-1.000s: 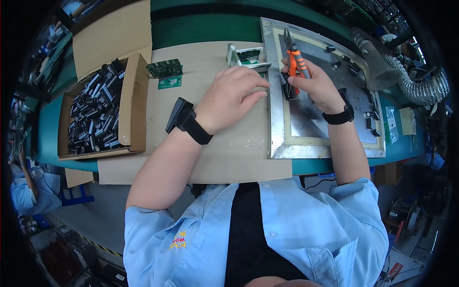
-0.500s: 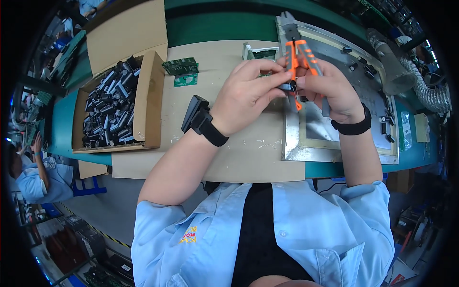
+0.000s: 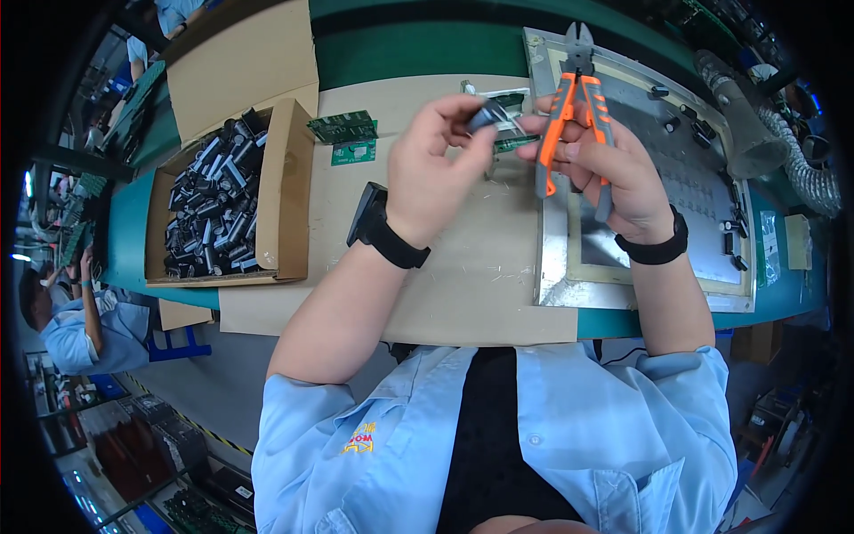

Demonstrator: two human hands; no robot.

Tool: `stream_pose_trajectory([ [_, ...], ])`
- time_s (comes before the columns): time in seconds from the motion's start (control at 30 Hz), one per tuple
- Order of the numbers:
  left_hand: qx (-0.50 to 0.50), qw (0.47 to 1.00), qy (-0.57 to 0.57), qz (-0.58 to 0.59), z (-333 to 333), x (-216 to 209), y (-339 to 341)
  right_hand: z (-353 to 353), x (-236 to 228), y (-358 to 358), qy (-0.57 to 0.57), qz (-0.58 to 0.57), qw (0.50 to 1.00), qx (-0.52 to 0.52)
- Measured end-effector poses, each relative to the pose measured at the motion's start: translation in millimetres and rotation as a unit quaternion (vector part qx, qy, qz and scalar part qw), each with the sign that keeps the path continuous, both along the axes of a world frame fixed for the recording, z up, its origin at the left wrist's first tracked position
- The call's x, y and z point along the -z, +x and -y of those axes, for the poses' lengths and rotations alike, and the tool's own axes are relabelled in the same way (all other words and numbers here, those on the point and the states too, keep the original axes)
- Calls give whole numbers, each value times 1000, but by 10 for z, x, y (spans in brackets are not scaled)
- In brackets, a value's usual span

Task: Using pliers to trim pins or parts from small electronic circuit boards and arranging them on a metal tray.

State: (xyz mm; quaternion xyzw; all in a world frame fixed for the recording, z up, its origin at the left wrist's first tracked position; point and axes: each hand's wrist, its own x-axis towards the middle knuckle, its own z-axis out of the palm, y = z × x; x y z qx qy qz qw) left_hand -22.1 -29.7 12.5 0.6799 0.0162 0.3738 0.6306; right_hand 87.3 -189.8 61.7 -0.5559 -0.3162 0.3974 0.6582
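A small dark cylinder (image 3: 483, 117) with thin pale leads is up in the air, well to the right of the cardboard box (image 3: 292, 196). The left hand (image 3: 442, 165) pinches it between thumb and fingers, and its outline is blurred from where I stand. Farther right of the box, the right hand (image 3: 618, 165) is curled round a pair of orange-and-grey cutters (image 3: 559, 116), nose pointing away from the person, handles apart, a couple of fingertips sticking out toward the box side.

Just right of the box, a green circuit board (image 3: 354, 153) lies flat, with a darker board (image 3: 342, 126) tilted up beside it. The box itself is heaped with similar dark cylinders (image 3: 213, 200). Farthest right of it on the bench, a metal-framed panel (image 3: 556, 289) has more loose cylinders (image 3: 701, 133) scattered on it. Off to the box's left, a co-worker (image 3: 93, 334) in light blue sits with arms raised.
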Motion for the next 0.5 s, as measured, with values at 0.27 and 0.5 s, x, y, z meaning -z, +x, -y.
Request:
stream_pose_trajectory([
  [0.27,-58,984,-72,-154,-229,109,132,35,52,112,-14,39,999,25],
  [0.5,-99,969,-14,-227,-306,235,185,-1,-1,-19,-32,42,998,23],
])
